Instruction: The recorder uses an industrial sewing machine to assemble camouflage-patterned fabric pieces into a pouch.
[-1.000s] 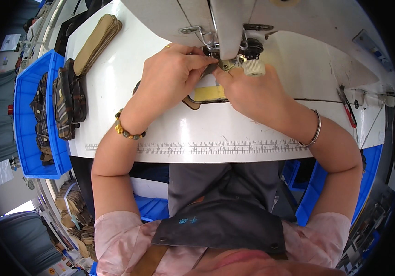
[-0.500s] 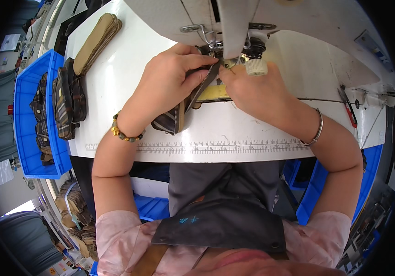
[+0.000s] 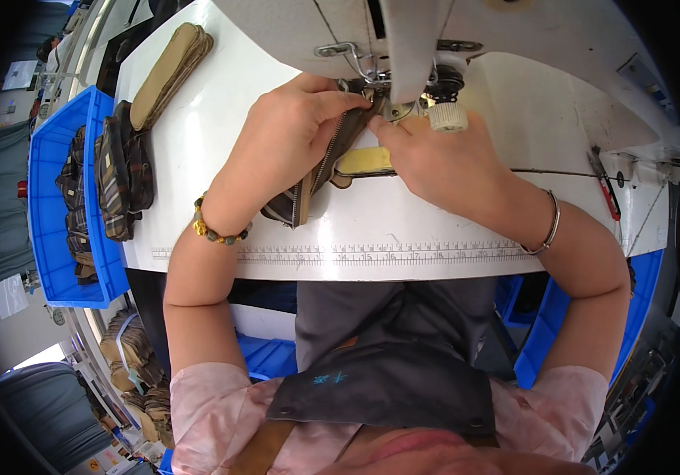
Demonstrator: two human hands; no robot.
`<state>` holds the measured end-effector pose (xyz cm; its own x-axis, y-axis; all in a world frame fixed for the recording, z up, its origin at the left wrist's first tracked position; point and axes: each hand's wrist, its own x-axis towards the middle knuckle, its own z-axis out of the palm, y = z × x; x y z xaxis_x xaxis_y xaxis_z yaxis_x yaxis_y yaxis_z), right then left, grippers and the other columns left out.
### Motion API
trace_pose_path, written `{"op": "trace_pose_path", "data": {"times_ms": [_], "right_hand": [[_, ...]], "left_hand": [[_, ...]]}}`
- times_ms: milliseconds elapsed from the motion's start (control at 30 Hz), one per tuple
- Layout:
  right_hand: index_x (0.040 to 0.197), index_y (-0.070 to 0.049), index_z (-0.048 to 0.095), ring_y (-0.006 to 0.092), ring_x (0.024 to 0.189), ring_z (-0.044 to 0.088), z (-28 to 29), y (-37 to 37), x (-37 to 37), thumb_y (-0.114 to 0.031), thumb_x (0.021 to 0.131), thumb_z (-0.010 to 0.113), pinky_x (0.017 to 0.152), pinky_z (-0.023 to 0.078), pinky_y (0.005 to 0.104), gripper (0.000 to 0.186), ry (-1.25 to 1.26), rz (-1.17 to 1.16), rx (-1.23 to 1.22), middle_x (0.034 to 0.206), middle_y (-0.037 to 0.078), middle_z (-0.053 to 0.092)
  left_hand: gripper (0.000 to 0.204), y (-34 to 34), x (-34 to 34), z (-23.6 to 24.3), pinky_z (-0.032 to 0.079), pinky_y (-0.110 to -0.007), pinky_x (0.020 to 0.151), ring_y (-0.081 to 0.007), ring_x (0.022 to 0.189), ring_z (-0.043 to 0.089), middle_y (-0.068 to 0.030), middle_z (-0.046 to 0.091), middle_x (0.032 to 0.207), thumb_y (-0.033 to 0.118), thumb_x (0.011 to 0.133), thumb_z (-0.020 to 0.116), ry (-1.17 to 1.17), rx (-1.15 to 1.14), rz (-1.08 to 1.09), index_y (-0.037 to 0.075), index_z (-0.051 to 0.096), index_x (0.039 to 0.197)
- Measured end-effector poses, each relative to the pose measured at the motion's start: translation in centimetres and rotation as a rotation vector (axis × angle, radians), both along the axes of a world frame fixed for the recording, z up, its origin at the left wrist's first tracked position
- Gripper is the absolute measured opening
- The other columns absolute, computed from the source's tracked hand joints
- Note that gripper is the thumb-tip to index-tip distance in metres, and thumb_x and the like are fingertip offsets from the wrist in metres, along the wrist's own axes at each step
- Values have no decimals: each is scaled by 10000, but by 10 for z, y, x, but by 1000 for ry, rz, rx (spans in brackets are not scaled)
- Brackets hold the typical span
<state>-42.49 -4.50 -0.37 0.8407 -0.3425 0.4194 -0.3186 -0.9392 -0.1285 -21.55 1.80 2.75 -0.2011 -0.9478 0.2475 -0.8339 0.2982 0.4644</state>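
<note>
- The left hand [image 3: 288, 138] has its grip clenched on a dark plaid fabric pouch with a metal zipper [image 3: 318, 176], pressing it to the white surface [image 3: 435, 229] under the sewing machine head [image 3: 403, 36].
- The right hand [image 3: 435, 158] pinches the pouch's upper end beside the needle.
- More plaid pieces [image 3: 118, 182] lie at the surface's left edge, next to a blue plastic bin [image 3: 43, 237].

Pouch [image 3: 320, 178] on table [image 3: 435, 229] under machine [image 3: 403, 47]; bin [image 3: 47, 229] left.
</note>
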Motion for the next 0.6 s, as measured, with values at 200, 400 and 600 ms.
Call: {"op": "trace_pose_path", "data": {"times_ms": [200,400,600], "right_hand": [[959,-37,701,228,500,643,-2,-3,4,-65,778,638,445,480,356,193,-2,24,26,536,72,591],[922,-36,699,224,499,644,-4,-4,3,-60,755,644,450,484,359,178,46,22,-6,537,70,596],[829,-51,663,251,500,639,-5,-2,2,-48,751,640,454,487,378,81,-19,50,18,529,84,574]], "left_hand": [[356,3,-2,1,513,-363,664,-291,758,638,-104,645,861,-81,788,606,-93,0,22,79,747,1073],[369,5,-9,6,542,-370,644,-295,723,675,-60,679,967,-18,766,647,-367,-125,-4,130,754,1087],[344,6,-6,2,538,-379,660,-305,719,674,-65,687,1031,6,793,651,-207,-40,-2,130,758,1095]]}}
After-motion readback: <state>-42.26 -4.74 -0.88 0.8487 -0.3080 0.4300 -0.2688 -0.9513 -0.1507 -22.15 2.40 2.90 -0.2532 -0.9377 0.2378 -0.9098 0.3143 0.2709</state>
